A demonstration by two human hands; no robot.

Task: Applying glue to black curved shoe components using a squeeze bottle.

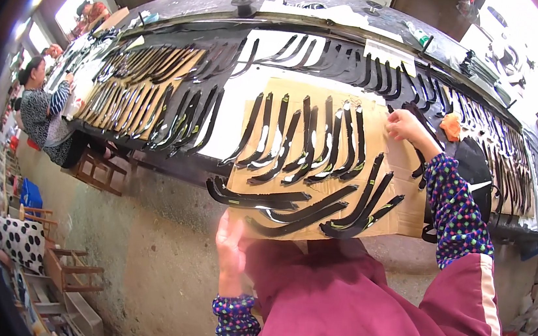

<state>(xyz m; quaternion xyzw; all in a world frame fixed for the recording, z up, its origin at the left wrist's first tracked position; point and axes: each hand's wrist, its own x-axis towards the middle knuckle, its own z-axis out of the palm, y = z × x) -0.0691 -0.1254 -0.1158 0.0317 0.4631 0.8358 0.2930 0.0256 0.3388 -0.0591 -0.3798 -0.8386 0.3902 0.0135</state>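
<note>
Head view: long workbench (pixel 219 146) arcs across the upper frame, lined with curved black strips. At centre, cardboard sheet (pixel 402 211) carries about twenty black strips (pixel 284 147); bare patches remain along its right side, so loading looks mostly done. Left hand (pixel 229 242) grips the sheet's lower-left edge, fingers curled under. Right hand (pixel 403 124) pinches the upper-right corner.

a seated person (pixel 42 114), wooden stools (pixel 99 170), perhaps an orange cloth (pixel 450 127) on the workbench (pixel 246 8).
</note>
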